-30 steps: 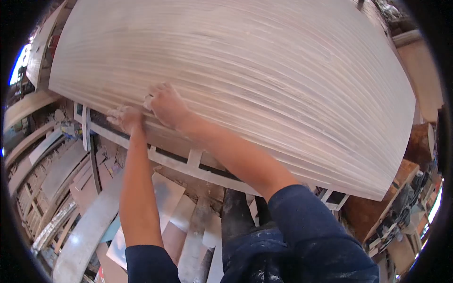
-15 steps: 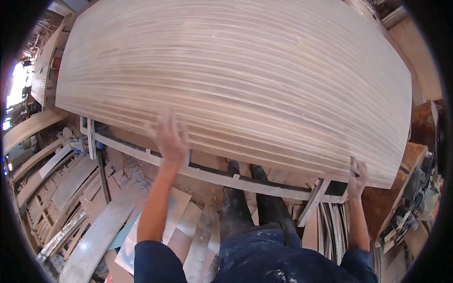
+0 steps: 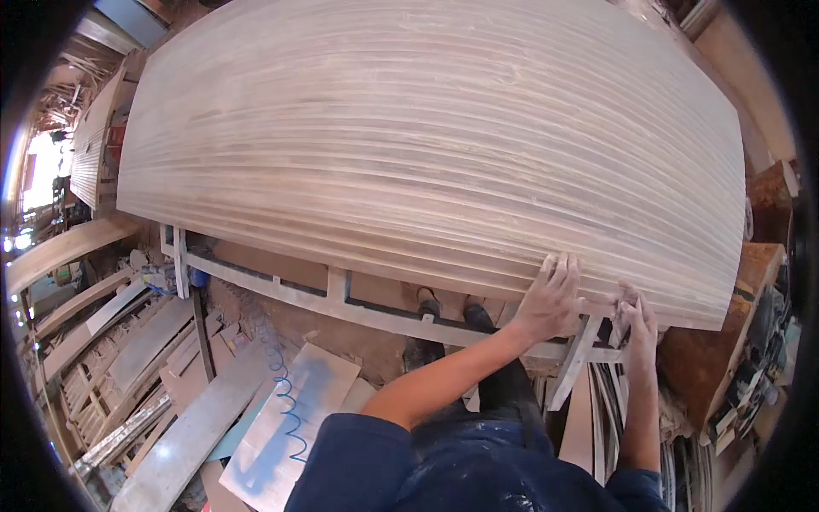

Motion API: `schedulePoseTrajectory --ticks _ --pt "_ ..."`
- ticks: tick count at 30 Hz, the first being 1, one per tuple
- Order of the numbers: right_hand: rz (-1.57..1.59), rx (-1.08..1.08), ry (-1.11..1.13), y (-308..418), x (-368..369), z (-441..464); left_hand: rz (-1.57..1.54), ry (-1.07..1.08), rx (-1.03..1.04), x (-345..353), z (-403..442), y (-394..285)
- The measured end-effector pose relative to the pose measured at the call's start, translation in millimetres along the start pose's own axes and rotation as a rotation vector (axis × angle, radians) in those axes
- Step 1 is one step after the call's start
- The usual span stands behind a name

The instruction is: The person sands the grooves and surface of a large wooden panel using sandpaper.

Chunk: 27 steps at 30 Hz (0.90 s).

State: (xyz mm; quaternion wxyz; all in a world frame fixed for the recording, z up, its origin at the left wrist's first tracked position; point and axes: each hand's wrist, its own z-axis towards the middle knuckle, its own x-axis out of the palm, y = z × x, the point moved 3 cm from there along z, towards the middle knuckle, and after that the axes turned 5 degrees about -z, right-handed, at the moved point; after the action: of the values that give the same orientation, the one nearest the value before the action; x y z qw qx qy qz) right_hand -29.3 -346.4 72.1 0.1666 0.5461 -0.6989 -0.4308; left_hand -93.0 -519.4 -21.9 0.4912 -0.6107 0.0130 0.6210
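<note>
A large, dusty wooden panel point(image 3: 409, 145) with long parallel grooves spans most of the view. My left hand point(image 3: 550, 300) lies on the grooves by the near edge, right of the middle, its fingers stretched out over the wood. Close to its right, my right hand point(image 3: 636, 317) is at the same edge with its fingers bent together. Something small and dark shows at those fingers, too unclear to name. Fine dust coats both hands.
Beneath the panel runs a pale wooden frame point(image 3: 290, 293) with struts. Planks point(image 3: 183, 444) and a blue-sprayed board point(image 3: 294, 418) lie at lower left, with a coiled blue hose point(image 3: 280, 384). A brown wooden box point(image 3: 708, 358) stands at right.
My left hand has swung right and down from above the panel's left-middle part onto its near edge beside my right hand. My right hand has shifted slightly left. The view has turned a little.
</note>
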Motion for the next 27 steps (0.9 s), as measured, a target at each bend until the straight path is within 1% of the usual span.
schedulePoseTrajectory --ticks 2,3,4,6,8,10,11,12,14,16,18,20,22,23,25,27 --pt "0.139 0.078 0.052 6.4 7.8 -0.6 0.023 0.015 0.030 -10.9 -7.6 18.8" --pt "0.209 0.126 0.070 8.2 12.1 -1.4 0.027 0.005 0.021 -30.9 -16.2 41.4" --pt "0.210 0.126 0.076 9.3 20.3 -2.1 0.030 -0.005 0.012 -53.4 -26.3 65.1" --pt "0.086 0.099 0.150 14.0 42.6 -6.5 0.117 -0.023 -0.071 -101.3 -54.5 117.9" --pt "0.087 0.084 0.161 16.8 70.6 -8.4 0.245 -0.066 -0.094 -156.1 -84.3 171.7" --pt "-0.035 0.034 0.312 5.5 97.3 -6.2 0.344 -0.125 -0.151 -210.5 -110.1 223.8" --pt "0.013 0.069 0.237 10.7 121.3 -12.1 0.365 -0.156 -0.160 -235.9 -123.3 250.2" --pt "0.011 0.063 0.233 15.4 141.7 -14.5 0.384 -0.190 -0.169 -260.2 -134.9 275.4" --pt "-0.084 0.111 0.305 19.9 183.5 -19.0 0.418 -0.183 -0.219 -303.5 -159.5 324.1" --pt "-0.116 0.077 0.263 20.6 227.5 -22.9 0.528 -0.206 -0.219 -342.5 -184.6 367.6" --pt "-0.201 -0.012 0.262 26.9 269.1 -19.8 0.570 -0.218 -0.259 -385.7 -202.7 405.2" --pt "-0.215 -0.418 0.271 30.9 310.3 -0.3 0.696 -0.215 -0.282 -415.9 -227.0 452.7" --pt "-0.603 -0.661 0.218 70.4 353.5 10.1 0.627 -0.190 -0.347 -440.7 -246.9 492.8" --pt "-0.623 -0.652 0.204 77.1 369.6 19.4 0.653 -0.200 -0.377 -450.6 -256.9 510.7" --pt "-0.691 -0.858 0.232 82.8 392.1 31.9 0.657 -0.213 -0.409 -461.4 -267.3 530.9" --pt "-0.759 -0.868 0.196 67.1 376.0 40.0 0.750 -0.308 -0.463 -471.9 -274.0 539.4"
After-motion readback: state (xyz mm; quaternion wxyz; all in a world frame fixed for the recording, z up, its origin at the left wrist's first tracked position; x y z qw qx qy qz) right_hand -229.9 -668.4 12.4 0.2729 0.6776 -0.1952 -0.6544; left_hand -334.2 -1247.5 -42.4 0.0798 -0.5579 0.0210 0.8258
